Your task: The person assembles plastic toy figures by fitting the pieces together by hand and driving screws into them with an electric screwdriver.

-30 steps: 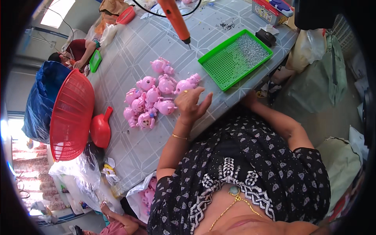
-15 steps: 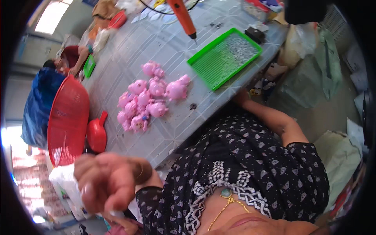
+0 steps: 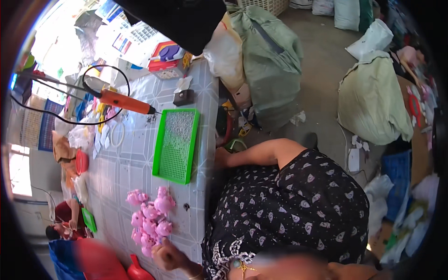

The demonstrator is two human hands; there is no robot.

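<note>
Several shiny pink pig-shaped toy pieces [image 3: 150, 211] lie bunched together on the grey table. At the near lower end of that bunch is my left hand [image 3: 169, 255], fingers curled against the lowest pieces; what they hold, if anything, is hidden. My right arm bends across to the table's edge, where my right hand [image 3: 223, 157] hangs low beside it, its fingers not visible. A shallow green tray [image 3: 190, 161] lies further up the table with many small silvery metal parts, apparently screws, in its upper half. An orange electric screwdriver [image 3: 125, 101] hangs above it, its bit near the tray's corner.
A red scoop [image 3: 136, 269] and a blurred red basket [image 3: 100, 256] stand at lower left. Across the table a person [image 3: 70, 217] sits by another green tray [image 3: 88, 220]. A small dark box [image 3: 183, 97] is behind the tray. Large sacks [image 3: 270, 60] stand on the floor to the right.
The view has swung to the right, showing more floor and sacks. My left hand has gone from in front of the camera to the pink toy pieces. My right arm stays by the table edge.
</note>
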